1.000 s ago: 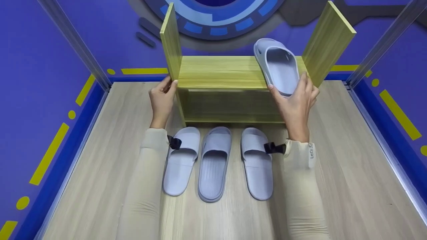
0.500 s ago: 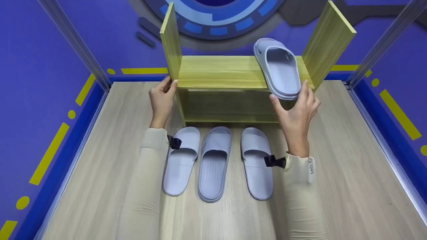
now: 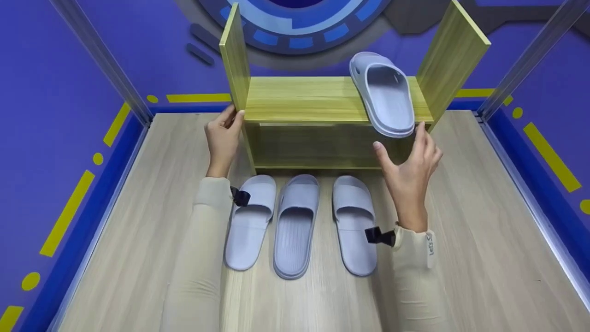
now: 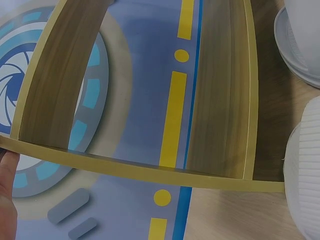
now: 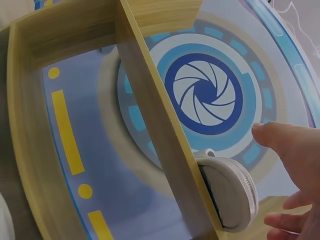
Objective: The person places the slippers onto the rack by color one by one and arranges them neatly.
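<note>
At the left end of a wooden shoe rack [image 3: 304, 99], my left hand [image 3: 222, 140] grips the upright side panel [image 3: 234, 60], thumb at its front edge and fingers along the outer face. A pale grey clog [image 3: 391, 101] rests on the top shelf near the right panel, its heel jutting past the front edge. Just below that heel is my right hand [image 3: 411, 170], thumb and fingers spread apart, holding nothing. In the right wrist view the clog [image 5: 231, 192] appears sole-end on, with the right hand [image 5: 295, 170] beside it.
Three grey slides stand on the floor before the rack: a left one [image 3: 251, 226], a middle one [image 3: 295, 230] and a right one [image 3: 355, 226]. Blue walls [image 3: 55, 115] enclose the wooden floor [image 3: 488, 258] on the left, right and back.
My right hand has let go of the clog and drawn back toward me, below its heel. The clog's heel has settled slightly lower on the shelf. The left hand has stayed put.
</note>
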{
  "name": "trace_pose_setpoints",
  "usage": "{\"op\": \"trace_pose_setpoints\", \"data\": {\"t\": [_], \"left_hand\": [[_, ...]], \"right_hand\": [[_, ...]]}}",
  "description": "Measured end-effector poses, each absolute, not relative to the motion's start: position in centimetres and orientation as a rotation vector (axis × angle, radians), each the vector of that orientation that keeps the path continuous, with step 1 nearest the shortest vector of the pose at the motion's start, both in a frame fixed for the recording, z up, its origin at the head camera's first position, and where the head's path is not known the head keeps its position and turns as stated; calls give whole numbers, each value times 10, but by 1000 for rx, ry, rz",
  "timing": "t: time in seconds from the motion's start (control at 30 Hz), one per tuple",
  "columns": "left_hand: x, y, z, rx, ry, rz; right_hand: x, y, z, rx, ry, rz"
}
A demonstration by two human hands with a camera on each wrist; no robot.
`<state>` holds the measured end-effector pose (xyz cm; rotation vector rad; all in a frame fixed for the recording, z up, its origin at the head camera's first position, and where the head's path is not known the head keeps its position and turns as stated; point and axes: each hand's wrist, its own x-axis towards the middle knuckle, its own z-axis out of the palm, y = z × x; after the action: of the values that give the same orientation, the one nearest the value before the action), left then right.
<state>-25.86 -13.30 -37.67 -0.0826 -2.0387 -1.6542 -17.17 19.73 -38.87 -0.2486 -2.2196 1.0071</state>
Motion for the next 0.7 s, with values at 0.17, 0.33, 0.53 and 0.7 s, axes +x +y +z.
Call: {"op": "trace_pose_setpoints", "data": {"t": [0.17, 0.33, 0.53, 0.7], "left_hand": [[-260, -133, -377, -83, -2038, -1651], [-261, -134, -378, -91, -2034, -1655], [-261, -134, -378, -97, -2025, -1643], [-270, -137, -389, -113, -2009, -1630]], "right_hand": [[-157, 192, -404, -206, -2184, 1019], [-143, 182, -428, -165, -2172, 1061], [-128, 167, -456, -119, -2205, 1118], [-118, 159, -475, -84, -2256, 1125]]}}
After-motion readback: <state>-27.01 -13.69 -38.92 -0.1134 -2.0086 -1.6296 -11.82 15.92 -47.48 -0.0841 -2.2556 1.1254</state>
